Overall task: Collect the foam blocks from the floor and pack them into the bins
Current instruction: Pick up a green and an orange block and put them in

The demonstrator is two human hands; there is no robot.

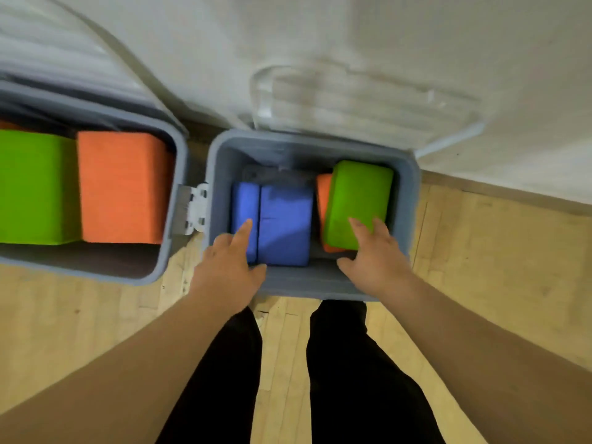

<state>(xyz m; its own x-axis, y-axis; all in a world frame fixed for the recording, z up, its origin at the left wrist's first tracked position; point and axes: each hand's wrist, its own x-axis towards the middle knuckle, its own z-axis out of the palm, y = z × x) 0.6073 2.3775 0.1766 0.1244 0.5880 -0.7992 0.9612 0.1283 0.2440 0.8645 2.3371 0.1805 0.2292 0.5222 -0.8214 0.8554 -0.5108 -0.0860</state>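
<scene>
Head camera looks straight down at two grey bins standing side by side on a wooden floor (480, 251), against a white wall (320, 27). In the right bin (307, 288), directly ahead of the person, a narrow blue block (243, 203) and a wide blue block (285, 225) lie touching each other on its left side. On its right side a green block (357, 200) lies tilted on top of an orange block (323, 193), of which only the left edge and a near corner show.

The left hand (229, 267) reaches over the bin's near left corner. Its index finger is stretched straight with the tip touching the narrow blue block, and its thumb is spread out along the near end of the blue blocks. The right hand (374, 261) lays straight fingers on the near end of the green block's top, its thumb spread wide to the left, just beside the block's near edge.

The left bin (181, 149) holds a large green block (32, 187) and a large orange block (121, 190) side by side, touching. A white latch (197, 209) sits between the two bins. A clear lid (362, 97) leans on the wall behind the right bin. Black trousers (352, 363) show at the near edge.
</scene>
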